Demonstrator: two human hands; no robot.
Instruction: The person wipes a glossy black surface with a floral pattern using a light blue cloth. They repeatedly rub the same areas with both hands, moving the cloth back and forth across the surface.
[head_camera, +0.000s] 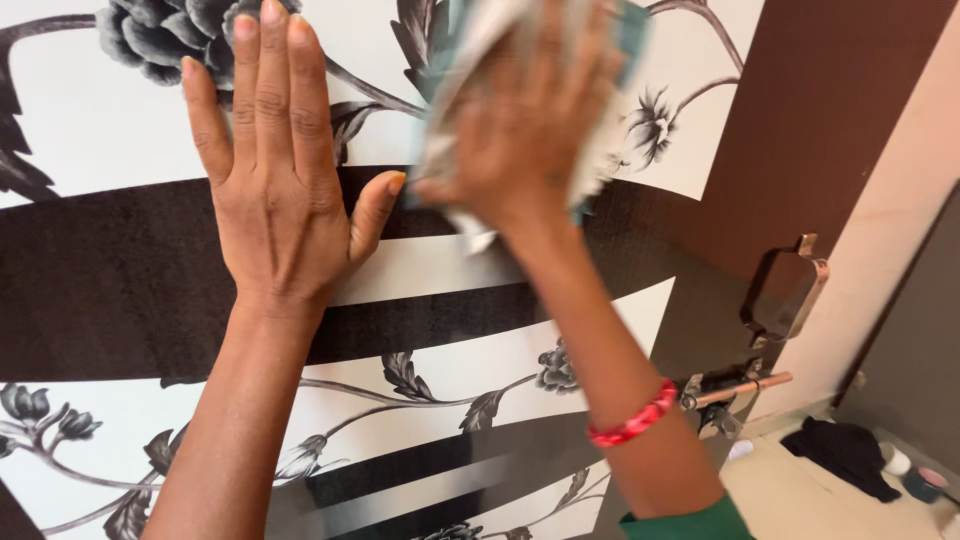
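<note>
Pressing flat against the door panel (120, 270), the left hand (275, 190) is lying with its fingers stretched out and released, holding nothing; it looks to be steadying the person against the patterned surface, which is printed with dark bands and grey flowers. Just to its right, the right hand (525, 120) is grasping a pale cloth (470, 70) with a greenish edge, fingers spread over it and pushing it onto the upper part of the panel, probably so the whole palm is bearing on the fabric. A red bangle (632, 420) is sitting on that forearm, with a green sleeve (690, 522) showing at the lower edge. Further right, a metal handle (785, 290) and a sliding bolt (745, 385) are fixed to the brown edge of the door. The right hand is blurring with motion, so the cloth's folds are hard to read, and its top is cut off. Dark fabric (845, 455) and small round things on the floor are too small to identify.
</note>
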